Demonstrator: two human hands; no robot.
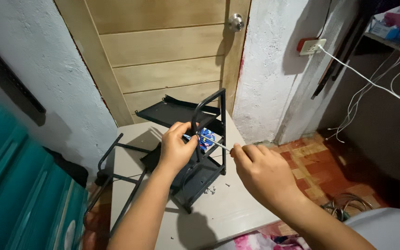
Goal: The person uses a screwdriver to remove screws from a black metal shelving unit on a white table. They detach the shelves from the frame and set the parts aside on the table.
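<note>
Over table (237, 208), right hand (260, 171) pinches screwdriver (215, 142).

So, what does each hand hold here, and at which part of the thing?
The left hand grips the black metal rack at its curved upright tube. The right hand pinches a thin silver tool at its near end.

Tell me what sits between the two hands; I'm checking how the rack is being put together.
In the head view, a thin silver screwdriver shaft and the rack's upright black bar lie between the left hand and right hand.
</note>
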